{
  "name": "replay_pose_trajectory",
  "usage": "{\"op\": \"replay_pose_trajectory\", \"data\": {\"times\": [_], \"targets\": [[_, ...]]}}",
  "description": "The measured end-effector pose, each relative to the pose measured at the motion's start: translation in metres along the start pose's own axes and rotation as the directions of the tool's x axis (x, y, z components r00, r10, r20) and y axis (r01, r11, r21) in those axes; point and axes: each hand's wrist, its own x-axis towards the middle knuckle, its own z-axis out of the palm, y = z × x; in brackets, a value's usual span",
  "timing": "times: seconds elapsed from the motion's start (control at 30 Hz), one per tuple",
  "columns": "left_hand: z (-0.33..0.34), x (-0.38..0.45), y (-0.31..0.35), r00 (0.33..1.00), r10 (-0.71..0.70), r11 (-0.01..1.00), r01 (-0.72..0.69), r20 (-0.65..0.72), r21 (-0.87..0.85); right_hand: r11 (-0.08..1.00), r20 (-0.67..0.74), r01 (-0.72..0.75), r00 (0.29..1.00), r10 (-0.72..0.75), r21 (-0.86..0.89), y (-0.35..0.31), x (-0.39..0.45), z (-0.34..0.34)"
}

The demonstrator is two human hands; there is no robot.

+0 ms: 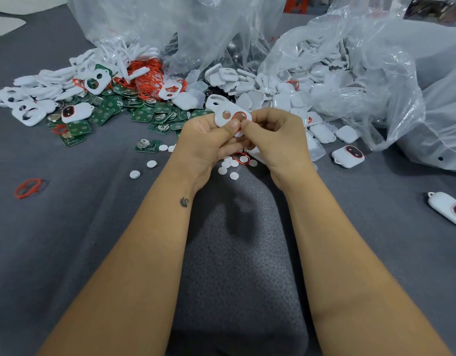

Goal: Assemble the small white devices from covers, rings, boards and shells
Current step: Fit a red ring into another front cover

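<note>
Both hands meet above the table's middle around one white cover (223,109) with two holes. My left hand (209,140) grips the cover, thumb lying across its face. My right hand (275,134) pinches an orange ring (240,115) at the cover's larger hole. Green boards (144,115) lie heaped to the left, with more white covers (42,93) beyond them and a tangle of orange rings (149,78) behind. White shells (280,96) spill out of a plastic bag at the right.
Small white discs (229,167) are scattered under my hands. Finished devices lie at right (347,155), far right (450,208) and left (76,112). A loose orange ring (29,187) sits alone at left. Clear plastic bags (375,73) rise at the back and right.
</note>
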Motion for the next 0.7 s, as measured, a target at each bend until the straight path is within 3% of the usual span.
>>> {"op": "replay_pose_trajectory", "data": {"times": [0.13,0.23,0.43,0.6,0.7], "targets": [[-0.0001,-0.0007,0.0005,1.000,0.021,1.000,-0.021,0.000,0.006,0.999,0.001,-0.015,1.000,0.015,-0.032,-0.0002,0.0009,0.0016],[-0.0017,-0.0016,0.0013,0.999,0.023,0.999,-0.024,0.041,0.036,0.997,0.040,-0.063,0.997,0.061,0.042,-0.0011,0.0027,-0.0020],[-0.0027,0.0000,0.0008,0.998,0.066,0.998,-0.067,0.021,0.014,0.995,0.048,0.007,0.999,-0.012,0.097,-0.0026,0.0019,-0.0037],[-0.0034,-0.0002,0.0004,0.984,0.177,0.970,-0.172,-0.016,0.170,0.992,0.103,0.005,0.995,-0.018,0.124,-0.0028,0.0007,-0.0040],[-0.0008,-0.0007,0.0021,0.976,0.219,0.944,-0.210,-0.008,0.256,0.996,0.048,0.045,0.998,-0.049,0.080,-0.0032,0.0000,-0.0028]]}}
